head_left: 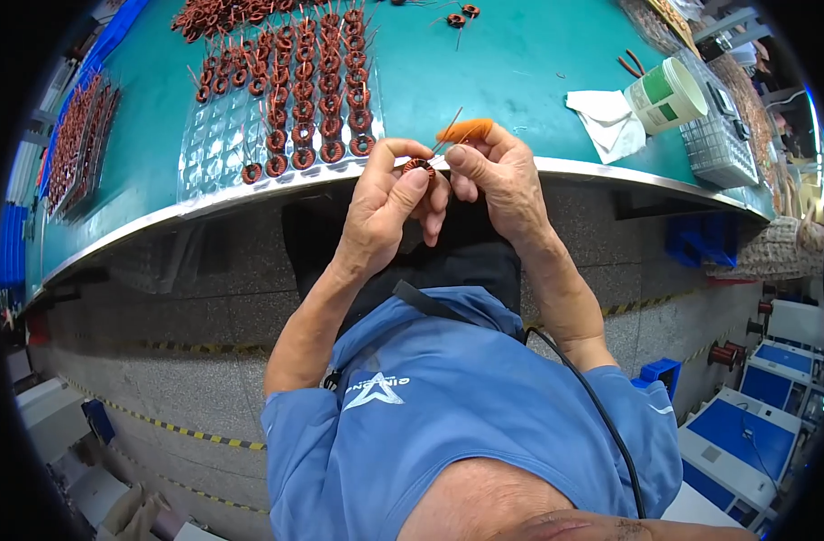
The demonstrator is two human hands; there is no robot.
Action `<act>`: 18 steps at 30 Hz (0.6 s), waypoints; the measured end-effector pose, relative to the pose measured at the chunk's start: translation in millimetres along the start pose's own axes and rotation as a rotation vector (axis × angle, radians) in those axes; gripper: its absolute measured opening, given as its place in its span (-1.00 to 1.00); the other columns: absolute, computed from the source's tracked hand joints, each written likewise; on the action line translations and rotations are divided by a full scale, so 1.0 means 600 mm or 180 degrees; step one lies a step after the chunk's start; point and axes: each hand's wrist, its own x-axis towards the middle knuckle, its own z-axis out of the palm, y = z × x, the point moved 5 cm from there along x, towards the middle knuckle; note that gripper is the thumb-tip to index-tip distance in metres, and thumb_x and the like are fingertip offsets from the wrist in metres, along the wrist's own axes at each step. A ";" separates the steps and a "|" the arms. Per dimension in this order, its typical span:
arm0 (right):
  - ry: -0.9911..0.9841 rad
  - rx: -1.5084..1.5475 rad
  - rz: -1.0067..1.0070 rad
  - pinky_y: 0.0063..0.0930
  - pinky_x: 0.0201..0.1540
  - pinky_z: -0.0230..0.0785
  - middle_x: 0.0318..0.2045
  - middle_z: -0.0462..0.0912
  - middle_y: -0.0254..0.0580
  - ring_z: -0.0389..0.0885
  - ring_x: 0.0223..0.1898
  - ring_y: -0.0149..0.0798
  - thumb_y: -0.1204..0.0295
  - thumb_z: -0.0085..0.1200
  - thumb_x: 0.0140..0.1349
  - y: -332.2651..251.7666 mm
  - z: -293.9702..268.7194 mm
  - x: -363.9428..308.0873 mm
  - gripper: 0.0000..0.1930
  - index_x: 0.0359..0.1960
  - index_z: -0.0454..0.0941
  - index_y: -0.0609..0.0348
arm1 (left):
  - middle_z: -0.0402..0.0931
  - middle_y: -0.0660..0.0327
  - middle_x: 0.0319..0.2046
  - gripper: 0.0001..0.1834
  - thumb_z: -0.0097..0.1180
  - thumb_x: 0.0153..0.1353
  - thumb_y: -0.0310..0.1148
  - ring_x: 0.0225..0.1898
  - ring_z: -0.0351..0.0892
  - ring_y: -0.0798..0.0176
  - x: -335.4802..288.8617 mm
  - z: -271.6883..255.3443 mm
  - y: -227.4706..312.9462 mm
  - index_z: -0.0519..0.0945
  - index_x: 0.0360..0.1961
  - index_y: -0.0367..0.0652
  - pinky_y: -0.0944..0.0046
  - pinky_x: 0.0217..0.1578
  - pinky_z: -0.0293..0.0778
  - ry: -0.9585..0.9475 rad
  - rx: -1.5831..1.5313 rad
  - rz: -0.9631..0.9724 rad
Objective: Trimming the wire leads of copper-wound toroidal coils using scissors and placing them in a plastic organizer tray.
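Note:
My left hand (389,194) is closed on a small ring-shaped coil (419,169), a dark core wound with copper-red wire, gripped between thumb and fingers. Thin wire leads rise from the coil toward my other hand. My right hand (500,176) pinches at these leads with thumb and forefinger. An orange cover (466,130) wraps its forefinger. Both hands are close together just over the bench's front edge. To their left, a clear plastic tray (215,149) holds rows of similar coils (304,135), their leads pointing up.
A heap of coils (215,16) lies at the back left of the green bench (511,54). Stacked trays of coils (80,144) stand far left. Two loose coils (462,16) lie at the back. Toward the right are a white cloth (606,124), a tipped tub (666,95) and a clear box (720,135).

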 end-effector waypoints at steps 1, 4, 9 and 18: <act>-0.0020 -0.0007 0.0005 -0.73 -0.54 0.23 -0.58 0.53 -0.38 0.40 -0.60 -0.56 0.27 0.25 0.18 0.004 0.006 0.002 -0.69 -0.21 0.56 0.28 | 0.44 0.14 -0.45 -0.75 -0.18 0.43 -0.32 -0.57 0.44 0.37 -0.002 -0.003 0.000 0.24 -0.01 -0.25 0.43 -0.60 0.43 0.0007 0.0031 -0.0127; -0.0321 0.0640 0.0122 -0.63 -0.32 0.35 -0.51 0.56 -0.40 0.46 -0.45 -0.53 0.30 0.25 0.17 0.013 0.025 0.003 -0.64 -0.10 0.55 0.28 | 0.40 0.18 -0.48 -0.78 -0.18 0.42 -0.33 -0.60 0.40 0.40 -0.007 -0.010 -0.001 0.25 -0.04 -0.23 0.45 -0.63 0.37 0.0042 0.0075 -0.0308; -0.0188 -0.0062 -0.0123 -0.63 -0.33 0.36 -0.48 0.56 -0.37 0.44 -0.47 -0.51 0.30 0.22 0.21 0.027 0.023 0.009 -0.73 -0.24 0.59 0.27 | 0.34 0.28 -0.55 -0.86 -0.19 0.41 -0.35 -0.65 0.30 0.49 -0.012 -0.018 -0.007 0.29 -0.13 -0.19 0.52 -0.70 0.23 0.0306 0.0272 -0.0430; -0.0142 -0.0279 -0.0351 -0.70 -0.39 0.36 -0.42 0.58 -0.27 0.52 -0.45 -0.52 0.41 0.03 0.33 0.007 0.033 0.036 -0.77 -0.13 0.56 0.36 | 0.53 0.25 -0.46 -0.89 -0.13 0.39 -0.46 -0.54 0.47 0.49 -0.037 -0.079 0.073 0.41 -0.11 -0.15 0.52 -0.56 0.37 0.0576 0.1011 -0.0067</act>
